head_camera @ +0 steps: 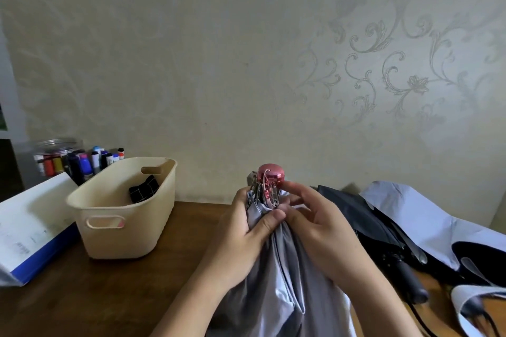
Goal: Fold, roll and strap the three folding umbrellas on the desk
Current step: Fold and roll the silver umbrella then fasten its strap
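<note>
I hold a grey folding umbrella [279,276] upright in front of me, its pink handle knob [271,172] pointing up and its loose canopy hanging toward me. My left hand [247,230] grips the gathered fabric and rib tips just under the knob. My right hand [315,216] pinches the fabric and ribs from the right side, fingertips near the knob. A black folding umbrella [383,235] lies unrolled on the desk to the right. Beyond it lies a pale lavender umbrella with a dark lining [427,216], also unrolled.
A cream plastic basket [104,216] holding a black checked cloth [143,190] stands on the brown desk [82,295] at left. A white and blue binder [30,227] lies at the far left, with a jar and markers [82,161] behind. A patterned wall closes the back.
</note>
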